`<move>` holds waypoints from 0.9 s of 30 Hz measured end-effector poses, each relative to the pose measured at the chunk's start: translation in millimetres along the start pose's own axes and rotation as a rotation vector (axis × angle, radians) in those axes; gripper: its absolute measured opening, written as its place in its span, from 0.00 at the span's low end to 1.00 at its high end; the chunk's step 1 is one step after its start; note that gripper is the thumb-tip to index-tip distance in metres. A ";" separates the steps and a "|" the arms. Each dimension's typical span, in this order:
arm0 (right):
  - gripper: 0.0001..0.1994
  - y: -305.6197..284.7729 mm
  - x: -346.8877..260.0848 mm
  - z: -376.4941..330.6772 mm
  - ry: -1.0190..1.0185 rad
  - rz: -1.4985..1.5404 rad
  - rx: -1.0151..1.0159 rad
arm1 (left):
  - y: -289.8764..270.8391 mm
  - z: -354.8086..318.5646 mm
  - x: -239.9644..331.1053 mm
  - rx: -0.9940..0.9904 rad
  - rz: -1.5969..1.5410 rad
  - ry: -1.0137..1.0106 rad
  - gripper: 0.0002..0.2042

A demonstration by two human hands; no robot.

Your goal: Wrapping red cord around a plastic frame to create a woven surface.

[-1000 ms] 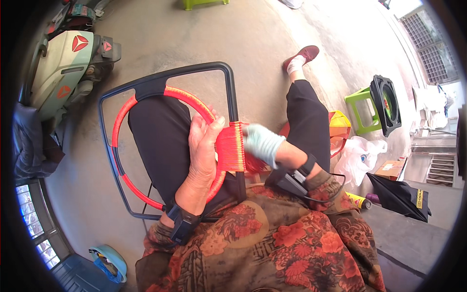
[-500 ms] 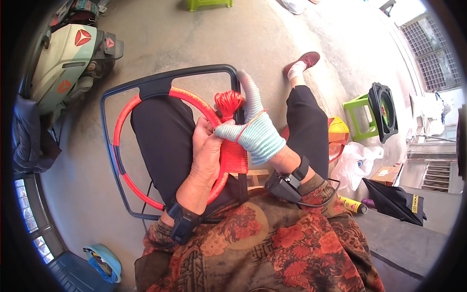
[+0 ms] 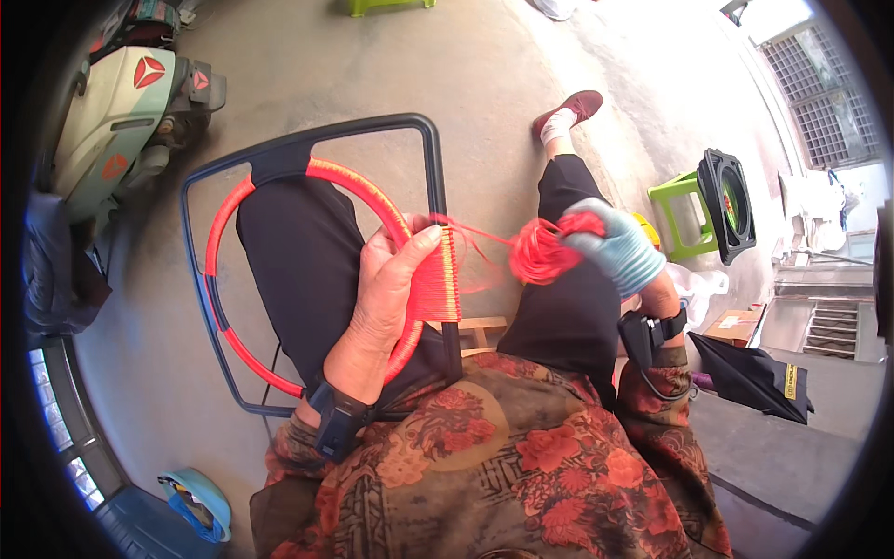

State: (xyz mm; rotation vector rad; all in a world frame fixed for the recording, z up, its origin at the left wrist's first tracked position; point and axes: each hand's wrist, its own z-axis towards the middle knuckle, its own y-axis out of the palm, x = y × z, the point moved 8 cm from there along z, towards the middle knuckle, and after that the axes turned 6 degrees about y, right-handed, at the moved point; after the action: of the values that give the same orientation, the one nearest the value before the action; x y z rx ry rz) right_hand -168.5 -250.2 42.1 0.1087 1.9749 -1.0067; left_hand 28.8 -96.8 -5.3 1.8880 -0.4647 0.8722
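A black frame [image 3: 434, 158] with a round ring [image 3: 238, 349] wrapped in red cord lies over my lap. My bare left hand [image 3: 380, 275] grips the ring's right side, its thumb pressed on a band of tightly wound red cord [image 3: 436, 284] that joins ring and frame bar. Out to the right, my right hand [image 3: 615, 247], in a pale blue knit glove, is closed on a bundle of red cord [image 3: 540, 253]. Loose strands stretch from the bundle to the wound band. The left fingers behind the ring are partly hidden.
A green stool [image 3: 684, 210] with a black square frame [image 3: 731, 207] leaning on it stands to the right. A cardboard box [image 3: 736, 324] and a folded black umbrella [image 3: 754, 373] lie nearby. At the left is a scooter [image 3: 112, 140]; a blue basin [image 3: 197, 503] sits lower left.
My right hand has moved away to the right with the cord bundle, drawing the strand out from the band. My left hand stays on the ring, its thumb now on the wound cord.
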 end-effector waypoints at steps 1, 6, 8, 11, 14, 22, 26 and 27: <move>0.08 -20.4 34.8 -4.4 0.115 0.224 0.067 | 0.0 -0.9 0.5 0.065 0.021 -0.001 0.07; 0.10 -86.9 243.6 -26.6 -0.022 1.470 0.618 | -4.3 0.2 0.9 0.058 0.053 0.065 0.08; 0.10 -73.2 233.6 -4.0 -0.178 1.241 0.435 | 1.9 4.4 -0.7 0.040 0.072 0.082 0.07; 0.20 14.3 68.2 21.2 0.152 1.030 0.174 | -12.8 -2.6 5.3 0.159 0.054 0.112 0.07; 0.25 74.1 -29.2 28.5 0.068 0.912 -0.113 | -12.5 -0.7 6.8 0.136 0.093 0.160 0.09; 0.14 99.5 -29.9 36.3 0.010 0.748 -0.422 | 0.4 2.1 15.5 0.139 -0.032 0.174 0.09; 0.13 94.0 -22.9 34.9 0.099 1.553 -0.159 | -6.4 4.1 1.1 0.024 -0.022 0.059 0.10; 0.12 91.2 -28.9 35.7 0.082 1.594 -0.123 | -2.4 3.3 0.1 0.008 -0.067 0.048 0.08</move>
State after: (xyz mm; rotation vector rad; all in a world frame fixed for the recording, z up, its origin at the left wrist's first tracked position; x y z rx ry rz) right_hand -87.7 -205.5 -1.6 1.3845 1.3184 0.1890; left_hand 31.6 -98.7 -7.6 1.8745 -0.3668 0.8738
